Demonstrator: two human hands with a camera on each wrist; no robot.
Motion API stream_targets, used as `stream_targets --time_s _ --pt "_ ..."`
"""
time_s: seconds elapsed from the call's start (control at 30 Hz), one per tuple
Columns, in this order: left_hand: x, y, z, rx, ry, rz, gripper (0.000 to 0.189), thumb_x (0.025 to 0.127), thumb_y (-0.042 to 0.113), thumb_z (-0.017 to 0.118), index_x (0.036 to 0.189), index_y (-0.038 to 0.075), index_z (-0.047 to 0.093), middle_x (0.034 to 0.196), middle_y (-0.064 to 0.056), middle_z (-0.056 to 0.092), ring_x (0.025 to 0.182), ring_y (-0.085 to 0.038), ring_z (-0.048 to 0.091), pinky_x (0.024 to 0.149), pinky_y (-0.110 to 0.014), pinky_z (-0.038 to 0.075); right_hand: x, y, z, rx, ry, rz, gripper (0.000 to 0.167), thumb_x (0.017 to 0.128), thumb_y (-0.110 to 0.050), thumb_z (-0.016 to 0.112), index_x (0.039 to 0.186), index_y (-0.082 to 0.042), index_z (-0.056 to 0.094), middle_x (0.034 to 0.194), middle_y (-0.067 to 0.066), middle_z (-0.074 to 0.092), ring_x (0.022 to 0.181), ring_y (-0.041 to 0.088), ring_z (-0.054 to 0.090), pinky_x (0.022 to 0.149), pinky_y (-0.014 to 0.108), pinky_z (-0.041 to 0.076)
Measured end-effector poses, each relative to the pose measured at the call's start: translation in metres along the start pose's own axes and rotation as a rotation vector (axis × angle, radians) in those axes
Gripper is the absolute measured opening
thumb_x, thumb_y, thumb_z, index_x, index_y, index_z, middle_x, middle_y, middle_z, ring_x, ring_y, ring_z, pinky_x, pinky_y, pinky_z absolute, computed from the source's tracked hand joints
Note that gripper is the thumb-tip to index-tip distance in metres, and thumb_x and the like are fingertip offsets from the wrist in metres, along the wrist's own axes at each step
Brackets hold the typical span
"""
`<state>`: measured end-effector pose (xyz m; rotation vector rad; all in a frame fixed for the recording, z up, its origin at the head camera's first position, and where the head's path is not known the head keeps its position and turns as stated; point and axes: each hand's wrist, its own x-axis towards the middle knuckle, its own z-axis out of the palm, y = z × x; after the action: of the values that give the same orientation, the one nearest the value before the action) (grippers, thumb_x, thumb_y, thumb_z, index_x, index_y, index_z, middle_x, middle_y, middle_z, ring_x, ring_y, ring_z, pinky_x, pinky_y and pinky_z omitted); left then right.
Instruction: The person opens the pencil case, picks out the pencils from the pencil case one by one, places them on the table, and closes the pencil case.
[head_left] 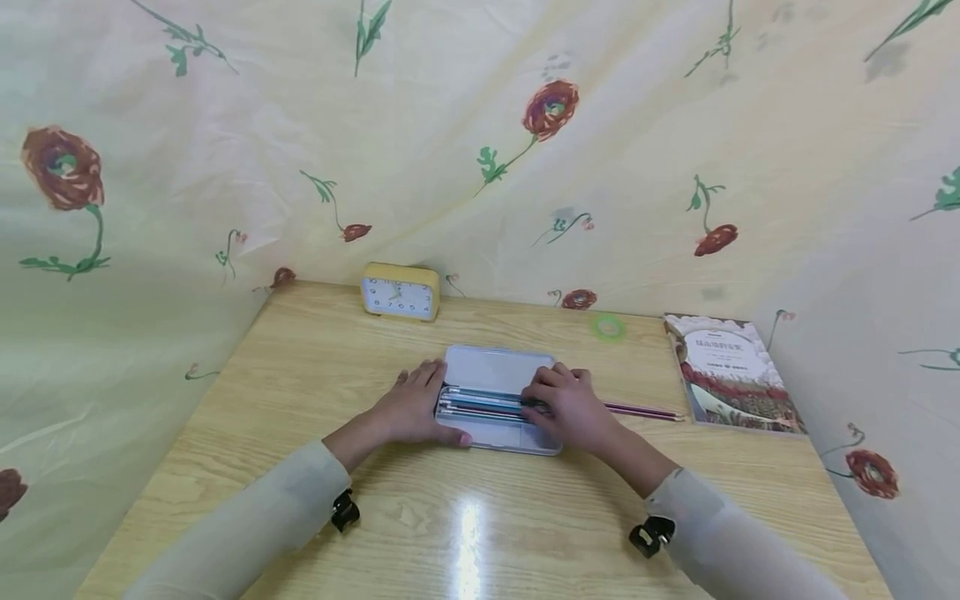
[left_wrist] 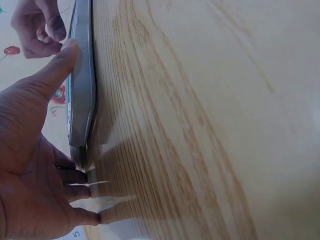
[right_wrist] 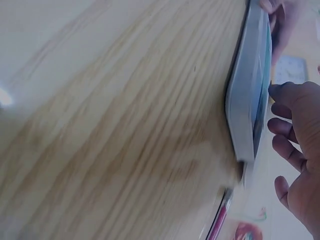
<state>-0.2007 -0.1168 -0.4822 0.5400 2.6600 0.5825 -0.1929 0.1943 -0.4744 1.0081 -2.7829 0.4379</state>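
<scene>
A flat metal pencil case (head_left: pixel 504 448) lies open on the table, its lid (head_left: pixel 491 367) folded back. Several pencils (head_left: pixel 480 402) with blue and dark barrels lie lengthwise in it. My left hand (head_left: pixel 411 407) rests at the case's left end, fingers extended; the left wrist view shows its thumb (left_wrist: pixel 59 67) against the front rim. Over the right part of the case, my right hand (head_left: pixel 570 407) bends its fingers above the pencil ends. Whether it pinches a pencil is hidden. In the right wrist view, its curled fingers (right_wrist: pixel 290 131) are beside the case rim.
Dark red pencils (head_left: pixel 645 411) lie on the table right of the case. Behind stand a yellow clock (head_left: pixel 400 292) and, farther right, a green ring-shaped item (head_left: pixel 608 327). A booklet (head_left: pixel 731 371) lies at the right edge. Flowered cloth (head_left: pixel 450 167) hangs around the table.
</scene>
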Motion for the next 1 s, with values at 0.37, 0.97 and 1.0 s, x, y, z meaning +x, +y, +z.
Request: stream_targets --time_s 0.37,0.97,1.0 --pt "-0.001 0.002 -0.002 0.002 0.0 0.0 0.141 0.083 0.078 0.083 0.176 0.0 0.013 0.186 -0.02 0.015 0.175 -0.04 0.01 0.141 -0.062 0.012 0.017 -0.014 0.011 -0.08 -0.027 -0.077 0.012 0.099 -0.022 0.085 0.109 -0.016 0.085 0.104 -0.001 0.071 0.096 0.02 0.057 0.093 0.06 0.051" --pt "0.0 0.001 -0.002 0.001 -0.01 -0.001 0.142 0.084 0.081 0.081 0.177 0.0 0.011 0.186 -0.02 0.013 0.175 -0.039 0.009 0.141 -0.062 0.011 0.033 -0.032 0.025 -0.195 -0.055 -0.129 0.009 0.106 -0.019 0.077 0.113 -0.019 0.083 0.107 -0.001 0.071 0.097 0.02 0.058 0.092 0.051 0.053" --pt "0.0 0.001 -0.002 0.001 -0.011 0.0 0.142 0.084 0.081 0.081 0.177 0.0 0.011 0.186 -0.02 0.013 0.175 -0.039 0.008 0.141 -0.062 0.011 0.033 -0.032 0.025 -0.207 -0.059 -0.128 0.009 0.106 -0.019 0.077 0.113 -0.019 0.083 0.107 -0.001 0.072 0.098 0.02 0.058 0.092 0.051 0.053"
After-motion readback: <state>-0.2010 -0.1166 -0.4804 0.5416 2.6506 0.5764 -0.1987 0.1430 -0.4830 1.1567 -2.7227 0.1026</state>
